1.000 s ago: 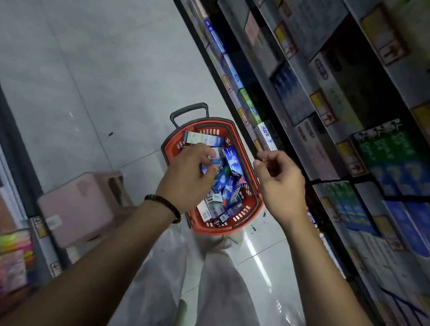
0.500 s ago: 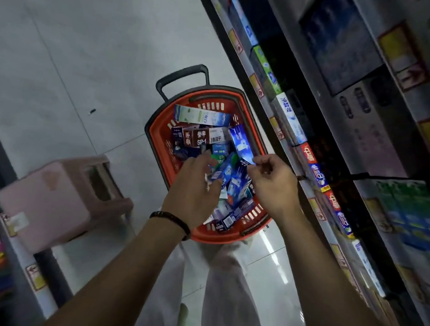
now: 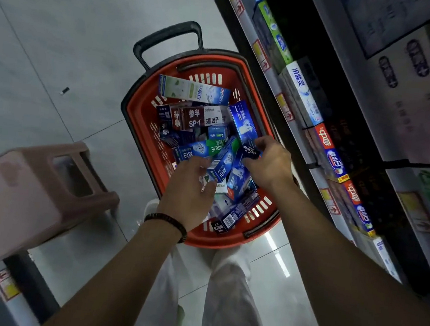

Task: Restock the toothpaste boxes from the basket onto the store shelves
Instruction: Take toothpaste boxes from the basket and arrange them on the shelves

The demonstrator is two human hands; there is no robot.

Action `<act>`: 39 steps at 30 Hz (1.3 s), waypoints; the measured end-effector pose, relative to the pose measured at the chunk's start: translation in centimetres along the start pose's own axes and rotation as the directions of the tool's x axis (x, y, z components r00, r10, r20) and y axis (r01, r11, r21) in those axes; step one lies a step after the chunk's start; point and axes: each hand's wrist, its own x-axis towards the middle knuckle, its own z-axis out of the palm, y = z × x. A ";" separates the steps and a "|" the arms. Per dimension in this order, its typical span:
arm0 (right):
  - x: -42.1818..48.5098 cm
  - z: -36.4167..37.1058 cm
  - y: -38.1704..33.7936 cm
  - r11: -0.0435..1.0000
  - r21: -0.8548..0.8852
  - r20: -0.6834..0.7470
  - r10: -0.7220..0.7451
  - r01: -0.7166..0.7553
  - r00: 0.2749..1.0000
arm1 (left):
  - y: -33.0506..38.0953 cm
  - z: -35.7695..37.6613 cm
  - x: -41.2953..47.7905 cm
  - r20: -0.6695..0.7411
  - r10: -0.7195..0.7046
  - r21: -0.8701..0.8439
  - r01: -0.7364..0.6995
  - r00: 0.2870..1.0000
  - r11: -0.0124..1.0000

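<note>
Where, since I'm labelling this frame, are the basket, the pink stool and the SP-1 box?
basket (image 3: 141,112), head view, left wall
pink stool (image 3: 16,195), head view, seat top
SP-1 box (image 3: 194,119), head view, printed face

Red basket (image 3: 140,117) on tiled floor (image 3: 62,40), heaped with toothpaste boxes (image 3: 194,118). Right hand (image 3: 269,166) pinches end of a dark blue box (image 3: 248,151) near basket's right rim. Left hand (image 3: 190,189), beaded bracelet (image 3: 168,221) at wrist, lies on the pile just beside; grip unclear. Stocked shelves (image 3: 275,81) right, pink stool (image 3: 33,186) left.

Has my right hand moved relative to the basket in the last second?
Yes. The right hand has dropped from above the shelf-side rim of the basket into it, and now grips a dark blue box.
</note>
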 end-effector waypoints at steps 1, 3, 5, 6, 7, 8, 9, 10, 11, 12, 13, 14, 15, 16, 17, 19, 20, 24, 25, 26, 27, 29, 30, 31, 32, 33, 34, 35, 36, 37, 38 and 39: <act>0.2 0.2 0.1 1.000 -0.012 0.021 0.001 -0.001 1.000 | -0.3 0.2 -0.2 -0.003 -0.005 -0.001 0.005 1.000 1.000; 0.5 0.6 0.3 0.999 -0.038 0.044 0.013 -0.012 0.999 | -0.7 0.6 -0.6 -0.005 -0.011 -0.010 0.011 1.000 1.000; 0.7 0.8 0.4 0.999 -0.047 0.058 0.029 -0.027 0.998 | -1.0 0.9 -1.0 -0.001 -0.023 -0.024 0.023 1.000 0.999; 0.7 0.9 0.3 0.998 -0.052 0.067 0.037 -0.034 0.997 | -1.2 1.0 -1.1 0.001 -0.031 -0.027 0.031 1.000 0.999; 0.8 0.9 0.3 0.997 -0.059 0.076 0.046 -0.042 0.996 | -1.3 1.1 -1.3 0.003 -0.038 -0.025 0.038 0.999 0.999; 0.8 1.0 0.3 0.997 -0.064 0.081 0.056 -0.051 0.995 | -1.4 1.2 -1.4 0.003 -0.045 -0.021 0.045 0.999 0.999; 0.9 1.1 0.2 0.996 -0.067 0.081 0.065 -0.060 0.995 | -1.4 1.2 -1.5 0.003 -0.048 -0.018 0.048 0.999 0.999; 0.8 1.1 0.3 0.995 -0.070 0.079 0.074 -0.068 0.994 | -1.5 1.2 -1.6 0.004 -0.049 -0.016 0.049 0.999 0.999; 0.8 1.1 0.3 0.994 -0.075 0.074 0.080 -0.074 0.994 | -1.5 1.1 -1.6 0.006 -0.049 -0.015 0.049 0.999 0.999; 0.7 1.0 0.4 0.993 -0.082 0.070 0.085 -0.079 0.994 | -1.5 1.1 -1.6 0.007 -0.051 -0.016 0.051 0.999 0.999; 0.6 1.0 0.6 0.992 -0.094 0.070 0.087 -0.080 0.994 | -1.5 0.9 -1.5 0.004 -0.055 -0.019 0.055 0.998 0.998; 0.5 0.9 0.7 0.990 -0.115 0.073 0.089 -0.081 0.993 | -1.5 0.9 -1.4 -0.003 -0.058 -0.019 0.058 0.998 0.998; 0.3 0.8 0.8 0.987 -0.141 0.073 0.091 -0.080 0.993 | -1.5 0.8 -1.2 -0.013 -0.060 -0.018 0.060 0.998 0.998; 0.1 0.7 0.9 0.983 -0.166 0.070 0.093 -0.081 0.993 | -1.4 0.8 -1.1 -0.022 -0.062 -0.018 0.061 0.998 0.998; 0.0 0.7 1.0 0.980 -0.182 0.067 0.094 -0.080 0.993 | -1.3 0.7 -0.9 -0.027 -0.061 -0.019 0.060 0.998 0.998; -0.3 0.5 1.3 0.979 -0.189 0.061 0.095 -0.082 0.994 | -1.0 0.7 -0.7 -0.029 -0.055 -0.019 0.055 0.998 0.998; -0.5 0.4 1.5 0.980 -0.185 0.057 0.091 -0.079 0.994 | -0.8 0.7 -0.7 -0.027 -0.054 -0.020 0.054 0.998 0.998; -1.2 -0.6 1.6 0.979 -0.200 0.033 0.038 -0.030 0.999 | -0.2 0.6 -1.0 -0.038 -0.058 -0.035 0.057 0.998 0.998; -1.5 -1.0 1.5 0.982 -0.190 0.019 0.027 -0.023 0.999 | 0.0 0.5 -1.1 -0.041 -0.060 -0.036 0.059 0.997 0.998; -1.8 -1.5 1.4 0.984 -0.175 0.008 0.020 -0.018 1.000 | 0.2 0.4 -1.2 -0.042 -0.063 -0.038 0.061 0.997 0.997; -2.1 -2.0 1.2 0.986 -0.166 -0.002 0.008 -0.008 1.000 | 0.5 0.3 -1.4 -0.041 -0.065 -0.040 0.064 0.997 0.997; -2.7 -3.3 0.8 0.986 -0.166 -0.015 -0.016 0.013 1.000 | 1.1 0.0 -1.7 -0.039 -0.067 -0.047 0.065 0.997 0.997; -3.1 -4.1 0.5 0.986 -0.165 -0.021 -0.022 0.019 1.000 | 1.4 -0.2 -2.0 -0.039 -0.066 -0.048 0.065 0.997 0.997; -3.5 -5.1 0.1 0.988 -0.156 -0.024 -0.021 0.017 0.999 | 1.9 -0.5 -2.2 -0.037 -0.064 -0.046 0.062 0.997 0.997; -4.0 -6.0 -0.3 0.990 -0.137 -0.024 -0.016 0.012 1.000 | 2.2 -0.8 -2.5 -0.036 -0.062 -0.046 0.060 0.997 0.997; -4.5 -7.0 -0.6 0.994 -0.112 -0.025 -0.013 0.010 1.000 | 2.6 -1.2 -2.8 -0.033 -0.058 -0.046 0.056 0.998 0.997; -5.1 -7.9 -1.0 0.996 -0.090 -0.027 -0.011 0.008 1.000 | 3.0 -1.6 -3.1 -0.032 -0.050 -0.043 0.048 0.998 0.998; -5.8 -8.8 -1.3 0.997 -0.070 -0.030 -0.013 0.011 0.999 | 3.4 -2.1 -3.5 -0.031 -0.042 -0.037 0.041 0.999 0.998; -6.6 -9.7 -1.8 0.999 -0.051 -0.033 -0.020 0.018 0.999 | 3.8 -2.7 -3.9 -0.029 -0.037 -0.032 0.036 0.999 0.999; -7.4 -10.6 -2.2 0.999 -0.031 -0.035 -0.028 0.027 0.999 | 4.4 -3.3 -4.4 -0.024 -0.032 -0.027 0.032 0.999 0.999; -8.2 -11.4 -2.6 0.999 -0.010 -0.037 -0.038 0.038 0.999 | 5.0 -4.0 -4.8 -0.014 -0.024 -0.018 0.023 1.000 1.000; -9.1 -12.2 -3.2 0.999 0.009 -0.040 -0.047 0.047 0.998 | 5.5 -4.7 -5.3 -0.003 -0.012 -0.004 0.012 1.000 1.000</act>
